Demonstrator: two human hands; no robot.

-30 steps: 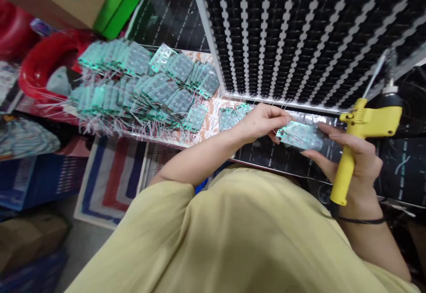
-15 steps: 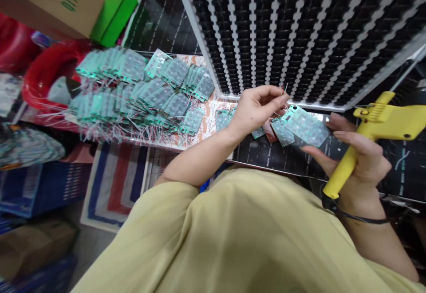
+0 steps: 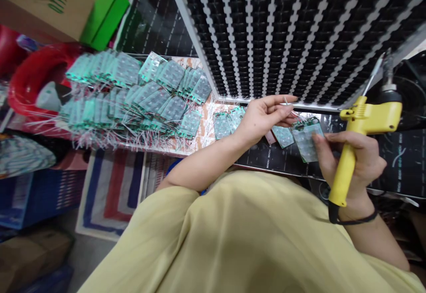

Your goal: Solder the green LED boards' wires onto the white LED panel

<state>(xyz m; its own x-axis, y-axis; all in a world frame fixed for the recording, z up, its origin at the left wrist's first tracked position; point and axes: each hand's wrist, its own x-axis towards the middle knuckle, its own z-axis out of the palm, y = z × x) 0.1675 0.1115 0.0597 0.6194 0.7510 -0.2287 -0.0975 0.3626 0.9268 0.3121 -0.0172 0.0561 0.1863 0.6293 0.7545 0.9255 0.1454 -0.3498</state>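
Head: L hand (image 3: 261,116) pinching wires (image 3: 297,116), R hand (image 3: 362,158) gripping PCB (image 3: 305,142) + yellow tool (image 3: 374,118); blk panel (image 3: 282,40) behind, PCB pile (image 3: 133,98) left.

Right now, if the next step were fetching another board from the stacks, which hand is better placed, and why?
Probably the left hand: it is nearer the stacked boards and seems to pinch only thin wires, while the right hand, farther off, carries the yellow tool and grips a board.

"QTY" on carton (image 3: 49,7), "BENCH" on worktop (image 3: 282,158)
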